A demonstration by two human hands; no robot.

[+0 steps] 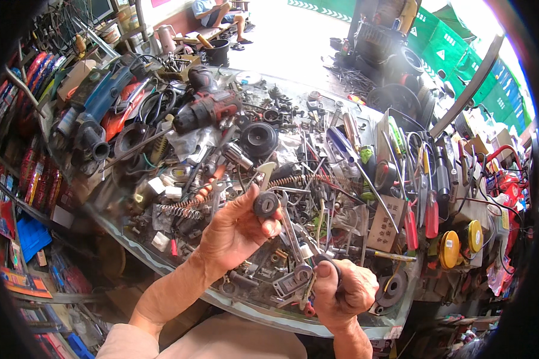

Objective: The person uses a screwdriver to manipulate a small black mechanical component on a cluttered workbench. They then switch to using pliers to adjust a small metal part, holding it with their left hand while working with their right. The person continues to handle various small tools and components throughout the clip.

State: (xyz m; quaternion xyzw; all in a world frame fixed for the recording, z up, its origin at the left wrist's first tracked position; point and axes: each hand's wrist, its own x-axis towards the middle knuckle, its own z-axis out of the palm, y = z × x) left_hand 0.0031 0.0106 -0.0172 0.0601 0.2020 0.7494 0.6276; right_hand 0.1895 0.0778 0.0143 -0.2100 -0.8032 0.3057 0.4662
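Note:
My left hand (236,227) is closed, its thumb and fingers gripping a round black lock cylinder (266,205) with a slot in its face turned toward me. A pale metal hook-shaped piece (264,174) shows just above the lock; whether the two are joined, I cannot tell. To the right and nearer me, my right hand (346,293) is closed with the thumb pressed on a small black rounded piece (330,267), mostly hidden by the fingers. Between the hands lies a metal wrench (291,230), and a grey metal bracket (292,283) is beside my right hand.
A glass-topped table (221,301) is crowded with small metal parts, springs and tools. Beyond the left hand are a cordless drill (206,112) and a black round cap (259,139). Red-handled screwdrivers (411,227) and yellow tape rolls (450,249) stand at the right. A person (218,13) sits far back.

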